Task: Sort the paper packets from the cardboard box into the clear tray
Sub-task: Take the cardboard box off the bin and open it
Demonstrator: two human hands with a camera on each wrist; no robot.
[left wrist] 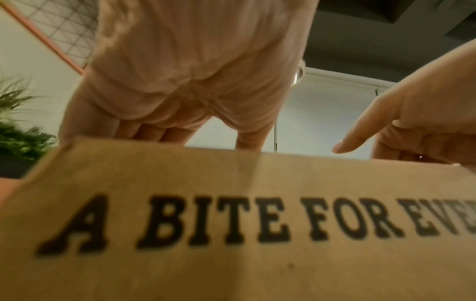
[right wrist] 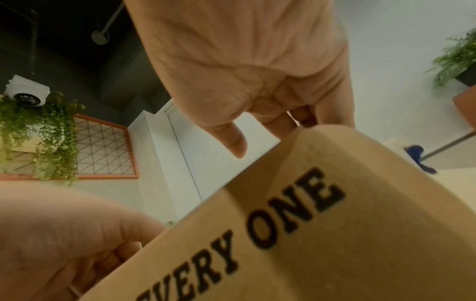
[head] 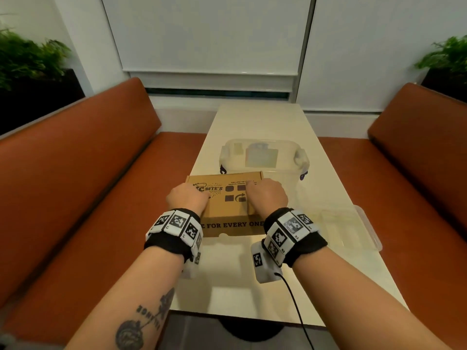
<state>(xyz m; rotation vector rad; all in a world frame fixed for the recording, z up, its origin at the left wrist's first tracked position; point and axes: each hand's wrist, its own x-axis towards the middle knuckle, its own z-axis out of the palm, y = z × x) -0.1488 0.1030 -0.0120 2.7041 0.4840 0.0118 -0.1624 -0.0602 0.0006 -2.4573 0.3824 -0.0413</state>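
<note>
A closed brown cardboard box (head: 225, 213) printed "A BITE FOR EVERY ONE" lies on the table in front of me. Both hands are on its lid. My left hand (head: 188, 197) rests on the lid's left part, fingers (left wrist: 154, 132) bent down onto it. My right hand (head: 265, 193) rests on the right part with its index finger reaching toward the far edge and its thumb (right wrist: 237, 146) hanging free. Neither hand grips anything. The clear tray (head: 353, 228) lies flat to the right of the box. No paper packets show; the lid hides the inside.
A clear lidded tub (head: 262, 157) with dark latches stands just behind the box. The pale table (head: 265, 117) is narrow, with orange bench seats (head: 88, 173) on both sides. Potted plants (head: 27, 59) stand at the far left and right.
</note>
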